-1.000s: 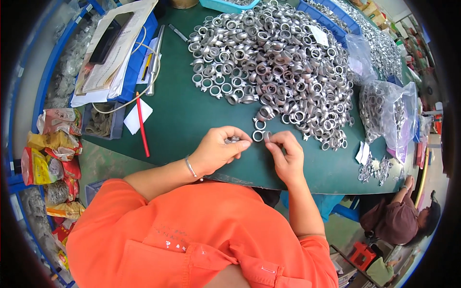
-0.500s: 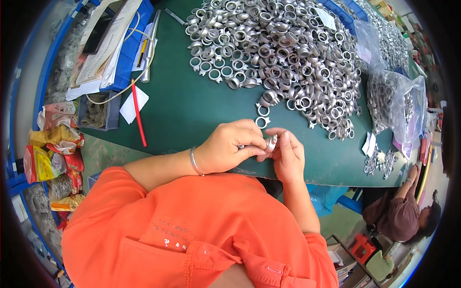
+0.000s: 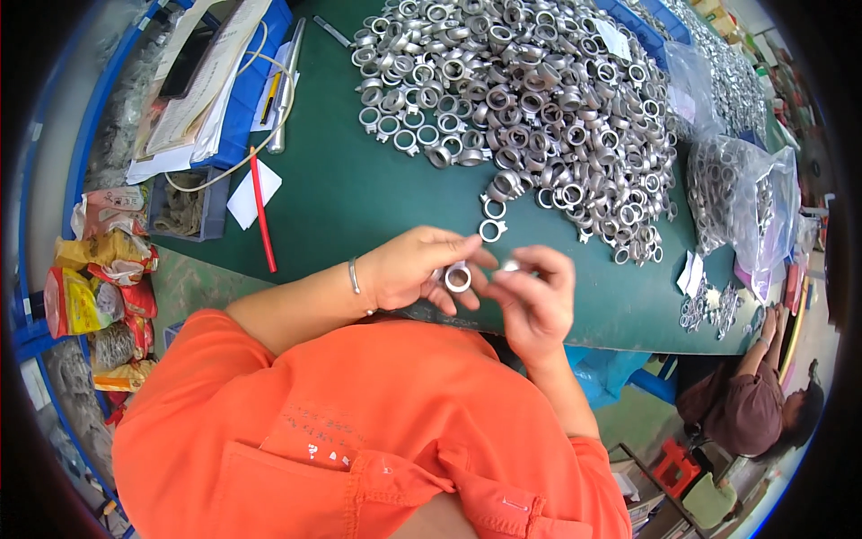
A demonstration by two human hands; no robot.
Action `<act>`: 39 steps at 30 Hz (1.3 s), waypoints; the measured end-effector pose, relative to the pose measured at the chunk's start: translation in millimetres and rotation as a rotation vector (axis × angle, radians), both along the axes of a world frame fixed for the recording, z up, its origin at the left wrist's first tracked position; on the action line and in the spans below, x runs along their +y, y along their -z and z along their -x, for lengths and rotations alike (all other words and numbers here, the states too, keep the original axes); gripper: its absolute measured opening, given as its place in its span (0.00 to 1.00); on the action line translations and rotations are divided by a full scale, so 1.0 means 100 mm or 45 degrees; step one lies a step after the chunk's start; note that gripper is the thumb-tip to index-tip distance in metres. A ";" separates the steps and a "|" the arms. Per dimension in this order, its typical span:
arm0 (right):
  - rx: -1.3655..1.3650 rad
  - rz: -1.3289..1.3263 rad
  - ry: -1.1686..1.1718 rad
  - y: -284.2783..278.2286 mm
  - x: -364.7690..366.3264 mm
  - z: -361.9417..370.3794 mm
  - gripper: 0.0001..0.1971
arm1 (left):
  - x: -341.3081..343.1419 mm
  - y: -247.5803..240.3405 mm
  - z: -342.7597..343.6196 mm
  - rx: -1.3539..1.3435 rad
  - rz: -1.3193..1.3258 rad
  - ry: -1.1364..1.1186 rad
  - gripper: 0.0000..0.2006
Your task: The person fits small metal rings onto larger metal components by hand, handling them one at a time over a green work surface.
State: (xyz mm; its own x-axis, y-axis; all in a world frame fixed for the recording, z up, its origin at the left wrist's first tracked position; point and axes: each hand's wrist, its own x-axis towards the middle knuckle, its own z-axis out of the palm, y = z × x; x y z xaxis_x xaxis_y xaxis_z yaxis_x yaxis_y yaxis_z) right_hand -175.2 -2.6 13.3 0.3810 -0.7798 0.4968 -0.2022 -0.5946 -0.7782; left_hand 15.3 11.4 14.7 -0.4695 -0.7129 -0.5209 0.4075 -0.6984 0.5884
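Observation:
My left hand (image 3: 411, 268) pinches a silver metal ring (image 3: 458, 277) between thumb and fingers, its opening turned up toward me. My right hand (image 3: 537, 296) is right beside it, fingers curled around a small silver piece (image 3: 510, 266) that is mostly hidden. Both hands hover over the near edge of the green table mat (image 3: 359, 193). Just beyond my fingers lie two loose rings (image 3: 490, 230), and behind them spreads a big heap of silver metal rings (image 3: 530, 99).
A red pen (image 3: 262, 211) and white paper slip lie left of my hands. Blue trays with papers (image 3: 211, 85) stand at far left, snack bags (image 3: 94, 269) below them. Clear bags of rings (image 3: 741, 193) sit at right. Another person (image 3: 750, 404) sits at lower right.
My hands have drawn back from the loose rings toward the table's near edge. The left hand now shows a ring held face up; the right hand has parted slightly from it.

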 end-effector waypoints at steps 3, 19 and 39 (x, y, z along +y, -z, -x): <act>-0.006 -0.072 -0.262 -0.05 -0.07 -0.05 0.09 | 0.01 -0.01 -0.04 0.321 -0.312 0.062 0.18; -0.079 -0.249 -0.184 0.07 -0.19 -0.12 0.08 | -0.01 -0.10 -0.02 -0.238 0.314 -0.170 0.06; -0.918 -1.037 -0.354 0.11 -0.19 -0.08 0.10 | 0.01 -0.04 0.05 -0.855 0.917 -0.317 0.06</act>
State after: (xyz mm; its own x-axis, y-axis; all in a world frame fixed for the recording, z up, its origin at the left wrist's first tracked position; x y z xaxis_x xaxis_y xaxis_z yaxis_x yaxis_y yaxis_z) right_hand -167.6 -21.9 2.3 0.4218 -0.9052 0.0522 0.5126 0.1906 -0.8372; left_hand 10.3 12.8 19.2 -0.0335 -0.9990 -0.0307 -0.0764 -0.0281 0.9967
